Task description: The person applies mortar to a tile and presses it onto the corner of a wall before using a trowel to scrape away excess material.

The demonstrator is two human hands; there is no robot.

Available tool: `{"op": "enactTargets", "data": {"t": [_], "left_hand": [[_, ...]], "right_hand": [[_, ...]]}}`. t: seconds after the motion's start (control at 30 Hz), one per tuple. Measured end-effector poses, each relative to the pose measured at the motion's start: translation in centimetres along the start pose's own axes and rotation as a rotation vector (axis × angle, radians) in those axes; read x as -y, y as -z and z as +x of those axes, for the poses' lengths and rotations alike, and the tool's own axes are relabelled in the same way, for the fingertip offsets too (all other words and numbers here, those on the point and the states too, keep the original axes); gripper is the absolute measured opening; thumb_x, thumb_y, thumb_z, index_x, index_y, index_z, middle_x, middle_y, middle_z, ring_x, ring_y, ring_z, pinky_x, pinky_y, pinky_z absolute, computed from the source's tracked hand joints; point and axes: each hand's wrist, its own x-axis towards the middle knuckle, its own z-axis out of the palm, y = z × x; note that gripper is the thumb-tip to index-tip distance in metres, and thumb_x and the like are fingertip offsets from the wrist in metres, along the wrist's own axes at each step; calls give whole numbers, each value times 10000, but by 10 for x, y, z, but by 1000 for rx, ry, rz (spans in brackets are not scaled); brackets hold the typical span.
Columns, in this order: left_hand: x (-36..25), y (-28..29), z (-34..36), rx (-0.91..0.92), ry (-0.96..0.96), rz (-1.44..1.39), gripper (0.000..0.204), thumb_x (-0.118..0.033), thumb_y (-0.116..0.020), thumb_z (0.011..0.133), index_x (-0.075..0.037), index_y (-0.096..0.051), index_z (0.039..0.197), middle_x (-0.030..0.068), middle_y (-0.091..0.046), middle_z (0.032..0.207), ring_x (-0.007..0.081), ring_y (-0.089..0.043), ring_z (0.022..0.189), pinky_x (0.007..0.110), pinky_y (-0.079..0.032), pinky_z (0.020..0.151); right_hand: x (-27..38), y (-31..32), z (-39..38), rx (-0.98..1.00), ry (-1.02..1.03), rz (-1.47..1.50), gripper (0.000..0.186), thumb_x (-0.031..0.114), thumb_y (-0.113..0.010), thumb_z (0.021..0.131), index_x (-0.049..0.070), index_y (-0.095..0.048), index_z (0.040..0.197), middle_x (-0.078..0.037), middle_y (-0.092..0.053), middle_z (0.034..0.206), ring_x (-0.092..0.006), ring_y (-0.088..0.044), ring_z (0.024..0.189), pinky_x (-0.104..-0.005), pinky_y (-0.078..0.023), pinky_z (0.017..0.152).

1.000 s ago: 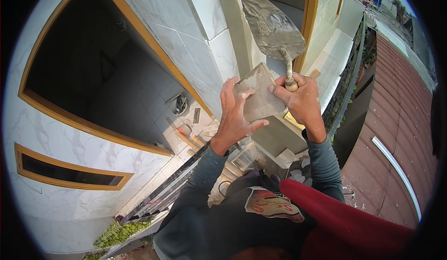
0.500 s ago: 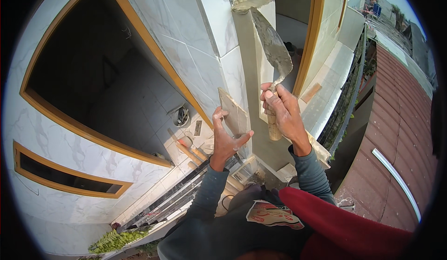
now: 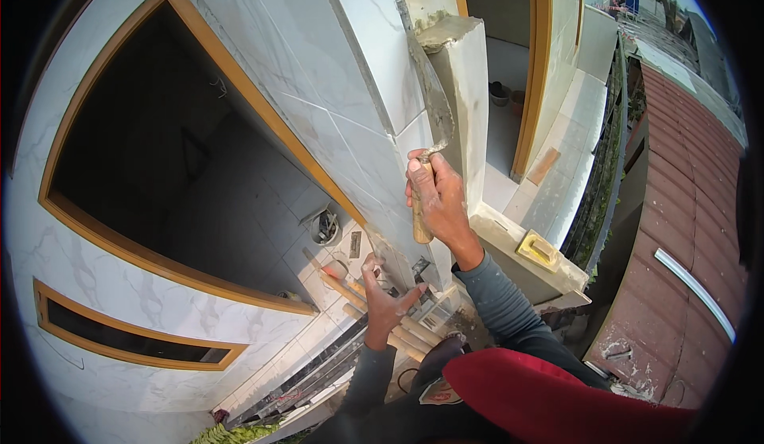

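My right hand (image 3: 438,201) is closed on the wooden handle of a trowel, whose mortar-smeared blade (image 3: 436,102) stands upright against the corner between a marble-look tiled wall (image 3: 362,54) and a plastered post (image 3: 468,110). Lower down, my left hand (image 3: 386,301) grips a grey, mortar-smeared tile piece (image 3: 386,257), seen at a slant beside the foot of the tiled wall; its far edge is hard to make out.
An orange-framed doorway (image 3: 171,2) is at left, with a bucket of tools (image 3: 325,225) on its floor. A second doorway (image 3: 532,86) stands behind the post. A yellow float (image 3: 538,251) rests on a ledge at right, beside a red metal roof (image 3: 676,205). Bamboo poles (image 3: 414,336) lie below.
My right hand has moved left, taking the trowel blade to the wall corner. My left hand has moved down with the tile piece, away from the trowel.
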Motion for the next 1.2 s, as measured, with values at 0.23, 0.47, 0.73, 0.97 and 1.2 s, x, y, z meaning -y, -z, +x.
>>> {"op": "enactTargets", "data": {"t": [0.23,0.47,0.73,0.97,1.2], "left_hand": [[8,7,3,35,3,64,929,-268,-963,629,-71,-368,1315,172,-392,1417,314,-420,1340,507,-307,1183],[-13,1,12,38,-24,-7,896,-292,-972,651,-73,-387,1293,225,-389,1470,314,-409,1329,464,-299,1162],[-37,-11,38,5,-146,-67,1019,-231,-976,646,-63,-323,1410,154,-398,1423,299,-413,1375,469,-305,1170],[-96,-30,99,-46,-326,-140,1093,-292,-971,662,-62,-279,1477,216,-407,1504,322,-404,1416,478,-307,1165],[-154,-65,146,-16,-443,-145,1126,-467,-895,731,-26,-258,1548,249,-408,1519,365,-435,1396,513,-342,1132]], "right_hand": [[-8,-3,-4,-47,4,8,289,273,-564,1080,4,-595,1181,-13,-567,822,-88,-579,697,-270,-514,617],[-14,2,-9,-94,33,6,278,261,-571,1076,-1,-593,1170,-22,-579,805,-91,-574,679,-269,-503,611],[-25,15,-27,-147,65,-16,289,259,-582,1069,-3,-602,1190,-57,-596,807,-130,-592,686,-309,-517,648],[-24,68,-48,-198,184,-282,279,234,-593,1057,-22,-612,1168,-172,-656,967,-297,-634,813,-404,-509,765],[-1,121,-84,-96,117,-394,267,193,-605,1045,-39,-625,1177,-225,-669,1018,-370,-657,884,-431,-513,801]]}}
